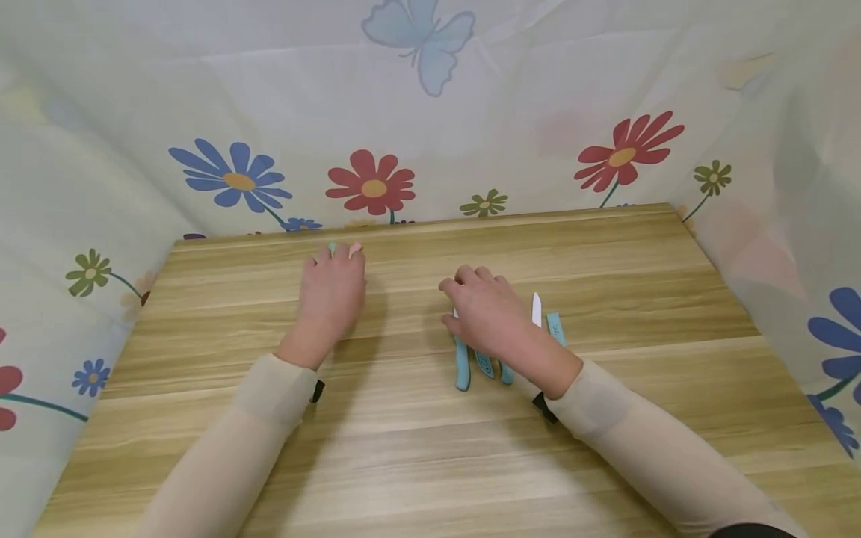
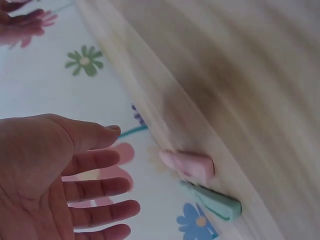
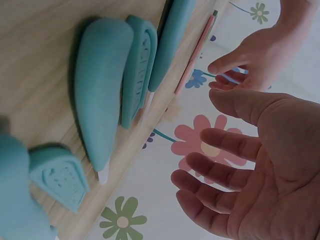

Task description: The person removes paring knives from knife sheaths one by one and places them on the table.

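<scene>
- The turquoise-handled paring knife point(image 1: 462, 368) lies on the bench just right of its middle, its white blade partly hidden by the right hand; a turquoise sheath point(image 1: 484, 364) is just beside it.
- A second paring knife point(image 1: 536, 308), also white-bladed, lies to its right, with another sheath point(image 1: 554, 327) next to that.
- To handle these well, I would come down on a handle with thumb and fingers, clear of the blade, and lift without nudging the neighbouring pieces.
- The right grip point(image 1: 487, 310) is released: fingers apart and gently bent above the knives, holding nothing.
- The left grip point(image 1: 332, 288) is released too, fingers spread, near a pink tapered piece point(image 2: 192, 167) and a green tapered piece point(image 2: 215, 202); reaching them calls for a light pinch, one at a time.
- Around the wood-grain bench point(image 1: 390, 441) hangs a flowered cloth point(image 1: 282, 90).
</scene>
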A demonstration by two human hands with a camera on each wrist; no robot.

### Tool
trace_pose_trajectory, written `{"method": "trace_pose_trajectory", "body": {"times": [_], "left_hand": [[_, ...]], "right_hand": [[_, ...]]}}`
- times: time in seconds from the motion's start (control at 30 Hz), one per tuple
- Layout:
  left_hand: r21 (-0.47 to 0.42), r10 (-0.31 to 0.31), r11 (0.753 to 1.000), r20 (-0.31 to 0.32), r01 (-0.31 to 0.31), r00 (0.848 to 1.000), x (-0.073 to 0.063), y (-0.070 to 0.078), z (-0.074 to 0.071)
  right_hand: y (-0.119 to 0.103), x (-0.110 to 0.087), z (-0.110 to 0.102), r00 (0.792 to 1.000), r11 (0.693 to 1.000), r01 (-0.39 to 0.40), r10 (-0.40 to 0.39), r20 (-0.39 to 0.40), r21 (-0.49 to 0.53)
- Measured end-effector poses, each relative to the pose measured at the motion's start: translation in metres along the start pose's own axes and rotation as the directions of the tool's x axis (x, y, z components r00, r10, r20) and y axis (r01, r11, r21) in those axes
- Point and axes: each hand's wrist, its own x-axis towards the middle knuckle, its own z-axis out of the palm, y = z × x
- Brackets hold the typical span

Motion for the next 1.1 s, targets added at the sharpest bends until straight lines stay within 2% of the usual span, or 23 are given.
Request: {"method": "trace_pose_trajectory", "body": {"times": [0.17, 0.33, 0.43, 0.63, 0.9, 1.1], "left_hand": [[-0.012, -0.028, 1.0, 0.024, 0.028, 0.999, 0.015, -0.01, 0.004], [-0.026, -0.037, 0.999, -0.004, 0.036, 0.999, 0.031, -0.02, 0.01], [-0.016, -0.031, 0.999, 0.0, 0.031, 1.0, 0.041, -0.025, 0.016], [0.011, -0.047, 0.999, 0.097, 0.047, 0.994, 0.059, -0.029, 0.022], [0.08, -0.07, 0.995, 0.235, 0.053, 0.969, 0.076, -0.03, 0.027], [0.102, -0.092, 0.993, 0.275, 0.066, 0.957, 0.083, -0.029, 0.033]], "right_hand": [[-0.003, 0.0, 0.0, 1.0, 1.0, 0.014, -0.014, -0.011, 0.006], [-0.004, 0.001, 0.0, 1.0, 1.0, 0.022, -0.022, -0.016, 0.005], [-0.004, 0.001, 0.001, 1.0, 1.0, 0.021, -0.021, -0.018, 0.005], [-0.005, 0.002, 0.003, 1.0, 1.0, 0.021, -0.021, -0.021, 0.009], [-0.005, 0.001, 0.003, 1.0, 1.0, 0.016, -0.016, -0.006, 0.008], [-0.003, 0.001, 0.003, 1.0, 1.0, 0.018, -0.018, -0.019, -0.004]]}}
